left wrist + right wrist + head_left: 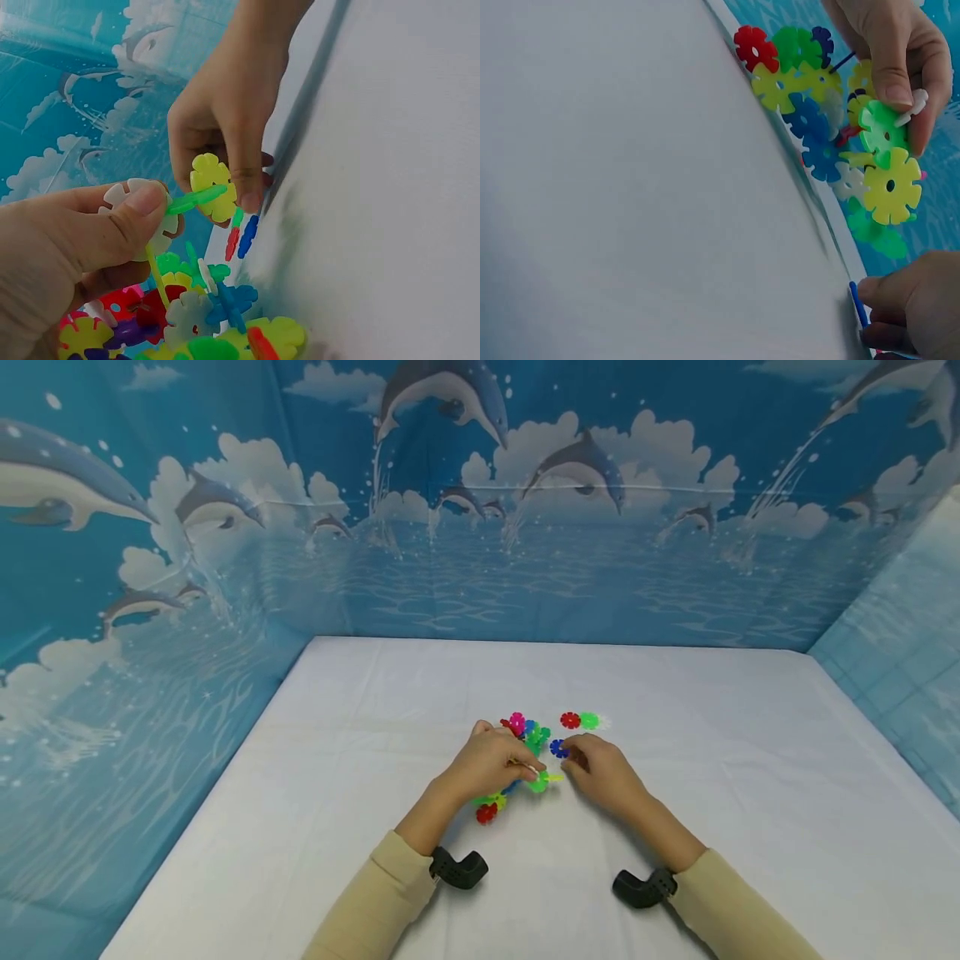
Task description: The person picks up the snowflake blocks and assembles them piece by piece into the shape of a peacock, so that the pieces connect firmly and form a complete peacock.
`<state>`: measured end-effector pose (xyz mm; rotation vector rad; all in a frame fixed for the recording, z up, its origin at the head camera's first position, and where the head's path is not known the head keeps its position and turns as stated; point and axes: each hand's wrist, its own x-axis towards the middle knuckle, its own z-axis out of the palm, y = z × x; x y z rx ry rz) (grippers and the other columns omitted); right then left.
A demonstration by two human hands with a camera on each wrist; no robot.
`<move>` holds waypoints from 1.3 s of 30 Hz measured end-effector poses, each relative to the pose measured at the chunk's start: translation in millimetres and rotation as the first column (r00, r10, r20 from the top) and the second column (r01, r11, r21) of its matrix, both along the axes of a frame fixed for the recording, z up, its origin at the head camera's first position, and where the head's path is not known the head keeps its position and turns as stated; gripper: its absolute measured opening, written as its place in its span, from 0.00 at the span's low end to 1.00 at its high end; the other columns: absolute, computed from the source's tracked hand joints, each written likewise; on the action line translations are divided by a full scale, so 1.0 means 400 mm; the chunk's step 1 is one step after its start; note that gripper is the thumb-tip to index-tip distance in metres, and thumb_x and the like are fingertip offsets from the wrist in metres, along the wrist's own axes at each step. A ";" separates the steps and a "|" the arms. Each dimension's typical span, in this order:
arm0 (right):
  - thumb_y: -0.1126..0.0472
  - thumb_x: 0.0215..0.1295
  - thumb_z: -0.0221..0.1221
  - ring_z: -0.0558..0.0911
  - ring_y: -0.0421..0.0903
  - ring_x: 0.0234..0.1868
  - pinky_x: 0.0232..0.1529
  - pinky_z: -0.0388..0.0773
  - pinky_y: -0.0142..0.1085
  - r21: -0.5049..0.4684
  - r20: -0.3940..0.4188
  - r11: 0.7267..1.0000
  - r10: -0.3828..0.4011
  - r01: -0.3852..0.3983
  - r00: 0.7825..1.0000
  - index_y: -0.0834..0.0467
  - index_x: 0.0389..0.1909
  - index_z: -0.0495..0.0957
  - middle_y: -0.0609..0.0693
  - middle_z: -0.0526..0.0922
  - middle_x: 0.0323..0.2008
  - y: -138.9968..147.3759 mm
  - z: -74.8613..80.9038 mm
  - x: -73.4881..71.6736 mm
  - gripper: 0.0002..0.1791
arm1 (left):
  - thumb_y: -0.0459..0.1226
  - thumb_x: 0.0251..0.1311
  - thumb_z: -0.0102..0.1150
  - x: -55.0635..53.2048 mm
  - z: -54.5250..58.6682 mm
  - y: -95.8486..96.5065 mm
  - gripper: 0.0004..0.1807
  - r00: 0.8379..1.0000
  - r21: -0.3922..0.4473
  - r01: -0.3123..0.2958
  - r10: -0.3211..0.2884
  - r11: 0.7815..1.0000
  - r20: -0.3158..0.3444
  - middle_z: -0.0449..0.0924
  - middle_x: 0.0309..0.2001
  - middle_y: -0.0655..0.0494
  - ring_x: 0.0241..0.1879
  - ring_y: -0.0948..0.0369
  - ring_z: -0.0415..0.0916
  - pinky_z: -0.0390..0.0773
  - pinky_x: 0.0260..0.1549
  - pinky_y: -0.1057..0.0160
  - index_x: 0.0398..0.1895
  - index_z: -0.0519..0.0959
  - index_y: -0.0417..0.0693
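My left hand (495,764) pinches a white snowflake disc (159,241) between thumb and fingers. Slotted to it are a green snowflake disc (885,135) and, at its outer end, a yellow snowflake disc (892,186). To the right, my right hand (606,777) has its thumb and finger at the edge of a blue snowflake disc (558,748), low over the table; its grip is partly hidden. Beneath and behind the left hand spreads a cluster of joined snowflake discs (195,311) in several colours, partly covered by that hand.
Behind the right hand, a red disc (570,720), a green disc (589,721) and a pale disc (605,722) lie in a row. The white-covered table (712,718) meets a dolphin-printed curtain (480,577) at the back and sides.
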<state>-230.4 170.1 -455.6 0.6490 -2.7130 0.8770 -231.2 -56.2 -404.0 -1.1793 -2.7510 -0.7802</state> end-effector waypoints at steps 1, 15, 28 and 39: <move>0.66 0.59 0.67 0.73 0.43 0.29 0.32 0.74 0.39 -0.009 0.009 1.000 -0.023 0.023 1.000 0.66 0.43 0.80 0.48 0.77 0.29 0.001 0.000 -0.008 0.13 | 0.45 0.55 0.69 0.000 0.000 0.000 0.09 1.000 -0.013 -0.001 0.001 1.000 -0.008 0.84 0.32 0.70 0.37 0.69 0.74 0.59 0.44 0.58 0.39 0.89 0.59; 0.63 0.58 0.69 0.71 0.46 0.29 0.32 0.70 0.39 -0.073 0.137 0.989 -0.120 0.131 0.983 0.65 0.38 0.77 0.50 0.74 0.28 -0.012 -0.003 -0.051 0.13 | 0.47 0.56 0.68 -0.002 -0.003 0.001 0.09 0.998 -0.050 -0.016 0.013 0.999 -0.060 0.84 0.33 0.71 0.39 0.70 0.75 0.60 0.43 0.59 0.39 0.89 0.61; 0.67 0.59 0.65 0.72 0.42 0.23 0.25 0.70 0.33 -0.190 0.225 0.967 -0.127 0.171 0.966 0.62 0.32 0.75 0.47 0.75 0.21 -0.004 0.008 0.014 0.07 | 0.46 0.56 0.68 -0.002 -0.002 -0.004 0.10 0.998 -0.023 -0.043 0.042 0.999 -0.052 0.85 0.37 0.69 0.42 0.68 0.76 0.62 0.45 0.58 0.40 0.89 0.60; 0.65 0.62 0.62 0.71 0.39 0.15 0.20 0.68 0.31 -0.258 0.324 0.957 -0.045 0.134 0.945 0.60 0.27 0.74 0.45 0.74 0.15 -0.042 0.022 0.100 0.07 | 0.45 0.57 0.67 -0.002 -0.008 -0.005 0.09 0.995 0.005 -0.086 0.086 0.996 -0.048 0.85 0.38 0.69 0.41 0.67 0.76 0.61 0.45 0.57 0.41 0.88 0.61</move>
